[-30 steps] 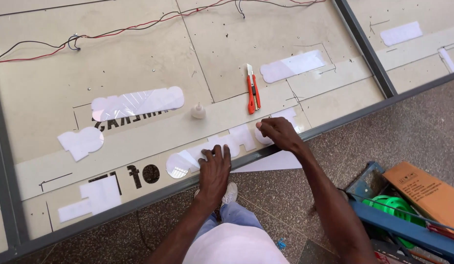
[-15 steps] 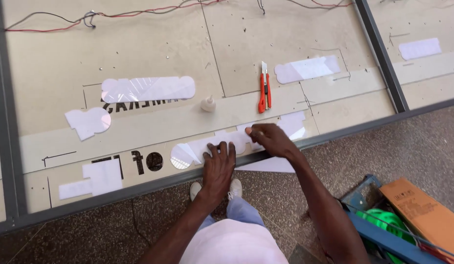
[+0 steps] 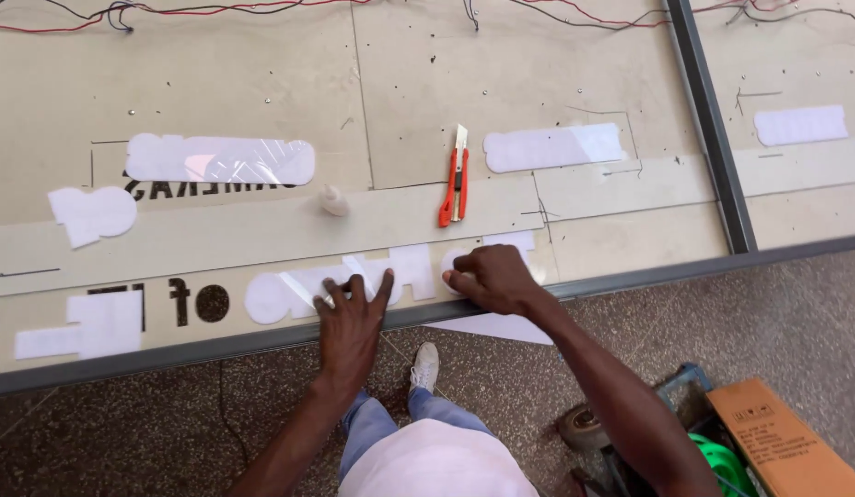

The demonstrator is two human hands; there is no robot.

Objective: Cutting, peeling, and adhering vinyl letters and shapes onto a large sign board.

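A large beige sign panel (image 3: 261, 83) lies flat on the floor. My left hand (image 3: 351, 317) presses flat, fingers spread, on a white cut-out letter strip (image 3: 390, 276) lying along the panel's near edge, its long axis running left to right. My right hand (image 3: 487, 278), fingers curled, presses its right end, and neither hand grips anything.

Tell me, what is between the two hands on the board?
In the head view, part of the white plastic strip lies between the left hand and the right hand. Both hands press on that same strip; nothing else sits in the gap.
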